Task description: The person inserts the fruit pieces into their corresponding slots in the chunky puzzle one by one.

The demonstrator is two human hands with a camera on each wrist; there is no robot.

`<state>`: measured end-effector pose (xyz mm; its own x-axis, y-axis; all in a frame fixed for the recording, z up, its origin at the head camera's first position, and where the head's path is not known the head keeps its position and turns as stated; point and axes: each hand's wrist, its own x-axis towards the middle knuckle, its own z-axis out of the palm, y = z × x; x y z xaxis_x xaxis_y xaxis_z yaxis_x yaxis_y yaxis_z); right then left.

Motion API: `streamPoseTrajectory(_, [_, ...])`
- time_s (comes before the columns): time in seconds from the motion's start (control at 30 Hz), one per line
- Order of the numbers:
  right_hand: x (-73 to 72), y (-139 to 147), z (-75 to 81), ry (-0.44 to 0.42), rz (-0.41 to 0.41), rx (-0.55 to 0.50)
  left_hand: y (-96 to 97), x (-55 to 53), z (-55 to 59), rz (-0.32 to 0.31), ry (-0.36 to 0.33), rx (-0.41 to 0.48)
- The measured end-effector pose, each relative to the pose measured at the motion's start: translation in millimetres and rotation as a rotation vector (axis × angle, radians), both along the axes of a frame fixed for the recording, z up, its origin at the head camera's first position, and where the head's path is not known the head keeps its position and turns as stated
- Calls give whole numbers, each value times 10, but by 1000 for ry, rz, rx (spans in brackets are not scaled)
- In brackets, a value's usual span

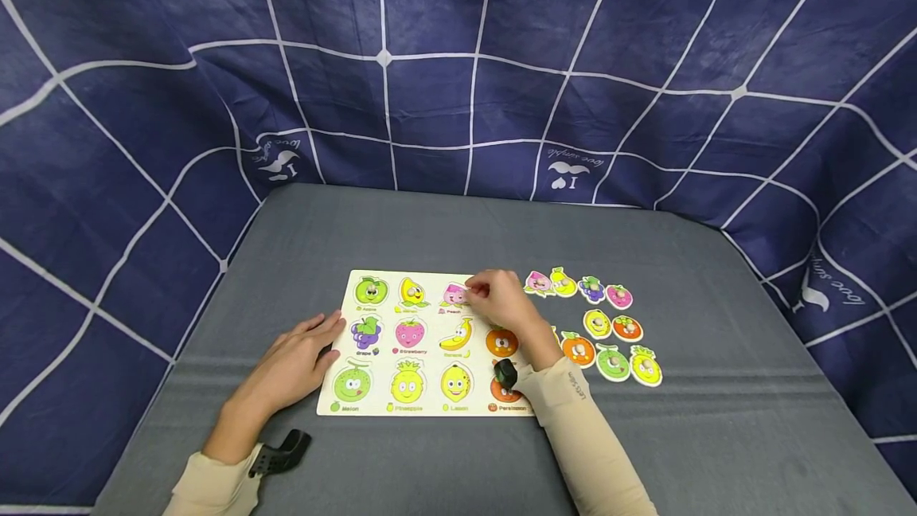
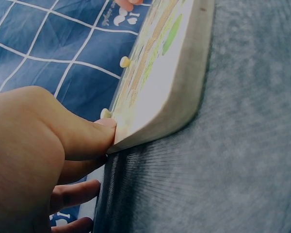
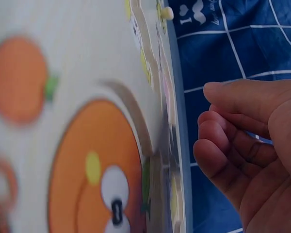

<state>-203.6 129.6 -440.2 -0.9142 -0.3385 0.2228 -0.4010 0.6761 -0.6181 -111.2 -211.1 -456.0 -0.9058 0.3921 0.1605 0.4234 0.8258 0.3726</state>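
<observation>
A pale puzzle board (image 1: 433, 361) printed with rows of cartoon fruit lies on the grey table. My left hand (image 1: 297, 361) rests along its left edge; in the left wrist view the thumb (image 2: 89, 136) touches the rim of the board. Above the peach (image 1: 453, 294) in the top row hovers my right hand (image 1: 501, 305), its fingers loosely bent. Nothing shows between thumb and fingers (image 3: 211, 155) in the right wrist view. Small knobs (image 2: 125, 61) stand up from the board. Part of its right side is hidden under my right forearm.
Right of the board lie several loose fruit pieces, among them a peach (image 1: 539, 283), a pear (image 1: 563, 283), grapes (image 1: 591, 289), a strawberry (image 1: 619, 297) and a pineapple (image 1: 645, 366). A dark blue checked cloth (image 1: 430, 102) hangs around the grey table (image 1: 716, 436).
</observation>
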Motion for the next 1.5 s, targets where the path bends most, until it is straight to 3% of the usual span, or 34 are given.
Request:
streamPoseTrajectory(0.27, [-30, 168, 70, -45, -22, 11, 5, -6, -10, -1, -17, 12])
streamPoseTrajectory(0.53, [-106, 345, 127, -6, -90, 21, -12, -4, 3, 6, -16, 16])
streamPoseTrajectory(1.03, [-172, 733, 51, -36, -209, -6, -32, -3, -7, -2, -2, 20])
streamPoseTrajectory(1.33, [-201, 934, -26, -26, -232, -18, -17, 6, -13, -3, -12, 22])
streamPoseTrajectory(1.5, [-217, 1025, -28, -67, -254, -15, -11, 0, -14, 1, -9, 18])
